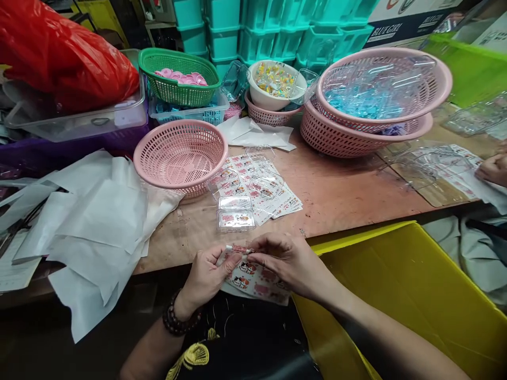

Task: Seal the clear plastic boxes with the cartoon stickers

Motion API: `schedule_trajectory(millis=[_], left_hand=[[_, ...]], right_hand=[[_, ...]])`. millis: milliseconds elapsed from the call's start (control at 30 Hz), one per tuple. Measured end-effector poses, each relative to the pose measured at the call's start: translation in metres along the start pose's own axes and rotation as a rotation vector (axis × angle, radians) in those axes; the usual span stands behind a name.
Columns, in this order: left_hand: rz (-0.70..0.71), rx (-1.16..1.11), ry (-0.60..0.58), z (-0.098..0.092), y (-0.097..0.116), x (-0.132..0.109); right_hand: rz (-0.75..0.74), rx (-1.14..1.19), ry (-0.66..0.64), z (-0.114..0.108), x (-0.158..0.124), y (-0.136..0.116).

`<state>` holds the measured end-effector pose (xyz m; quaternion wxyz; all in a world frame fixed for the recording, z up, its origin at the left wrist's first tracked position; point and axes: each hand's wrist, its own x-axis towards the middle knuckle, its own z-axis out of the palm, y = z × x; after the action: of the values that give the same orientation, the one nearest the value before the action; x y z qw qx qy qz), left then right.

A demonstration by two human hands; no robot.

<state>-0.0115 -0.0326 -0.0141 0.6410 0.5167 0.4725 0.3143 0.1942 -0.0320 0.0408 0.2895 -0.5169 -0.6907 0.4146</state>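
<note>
Over my lap, a sticker sheet (pixel 259 282) printed with cartoon animals and pink marks is held between both hands at the table's front edge. My left hand (pixel 212 272) pinches its upper left part, thumb on top. Fingers closed, my right hand (pixel 283 258) grips the sheet's upper edge, which is curled over; the fingertips partly hide it. Just beyond my hands lies a clear plastic case (pixel 236 214) with a printed piece showing in it. More printed sheets (pixel 273 198) are spread behind it, with clear plastic cases lying on them.
A pink basket (pixel 180 153) stands behind the case. White backing papers (pixel 99 221) hang over the table edge at left. Stacked pink baskets (pixel 336 129) of clear and blue pieces stand at back right. A yellow box (pixel 396 285) is below. Another person's hand (pixel 493 170) is at far right.
</note>
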Motion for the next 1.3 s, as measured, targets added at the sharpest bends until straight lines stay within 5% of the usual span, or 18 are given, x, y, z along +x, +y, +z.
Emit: schedule_trajectory(millis=[167,267,333,433,567,667,933,1300], left_hand=[[-0.055,-0.089,-0.027,-0.003,0.0,0.004],[-0.096,-0.156,-0.117,-0.007,-0.001,0.005],[-0.108,-0.125,-0.136,-0.011,0.0,0.003],[0.055,0.103,-0.043,-0.018,0.006,0.002],[0.57,0.49,0.119,-0.027,0.016,0.01],[0.754,0.698,0.158,-0.029,0.019,0.022],[0.769,0.812,0.051,-0.026,0.007,0.039],[0.772,0.765,0.049,-0.025,0.002,0.04]], right_hand=[[-0.44,-0.413,0.297,0.002,-0.008,0.013],[-0.622,-0.478,0.345,-0.002,-0.014,0.016],[-0.542,-0.402,0.404,-0.009,-0.007,0.011],[-0.2,-0.097,0.425,-0.024,0.026,0.002],[0.25,0.228,-0.01,-0.041,0.088,0.001],[0.425,0.223,-0.177,-0.044,0.121,0.007],[0.569,0.01,-0.329,-0.04,0.149,-0.005],[0.563,-0.07,-0.377,-0.039,0.157,-0.001]])
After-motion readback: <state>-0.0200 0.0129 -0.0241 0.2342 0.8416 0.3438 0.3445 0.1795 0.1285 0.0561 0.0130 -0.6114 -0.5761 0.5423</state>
